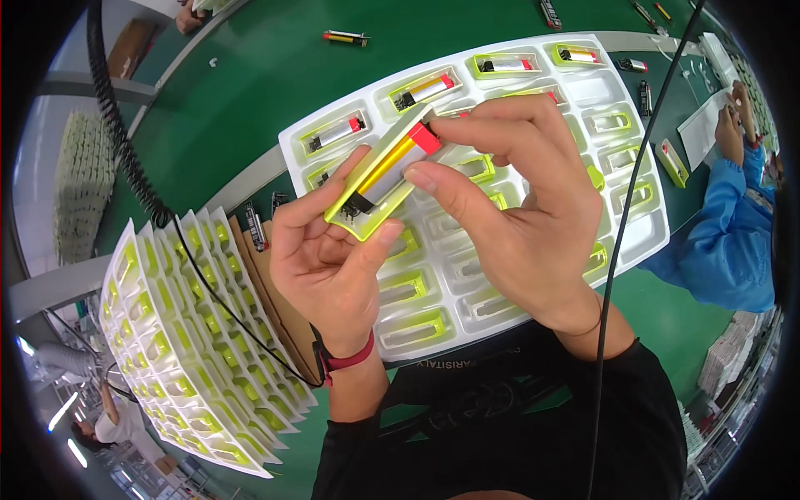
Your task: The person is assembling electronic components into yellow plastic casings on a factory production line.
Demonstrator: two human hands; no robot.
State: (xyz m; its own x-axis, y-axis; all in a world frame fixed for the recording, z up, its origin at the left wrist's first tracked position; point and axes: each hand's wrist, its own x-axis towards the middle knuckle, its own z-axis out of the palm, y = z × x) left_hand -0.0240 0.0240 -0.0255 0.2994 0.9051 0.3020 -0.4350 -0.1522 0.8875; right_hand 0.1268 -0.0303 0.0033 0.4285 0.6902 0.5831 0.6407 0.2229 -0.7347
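My left hand [325, 275] is closed around a lime-green and white plastic casing [367, 232], held tilted above a tray. Inside the casing lies a silver battery [392, 177] with a yellow stripe, a red upper end and a black part with small components at its lower end. My right hand [533, 204] pinches at the red end, its index finger at the top and its thumb along the battery's side. Beneath both hands, the white compartment tray [587, 90] carries similar green casings. Those in the far row hold batteries; several nearer ones have none.
Stacked white trays with green casings [183, 342] stand at left beside a coiled black cable [125, 137]. A thin black cable [621, 233] crosses the right side. Loose battery units [346, 38] lie on the green table. At right is a co-worker's blue sleeve [721, 237].
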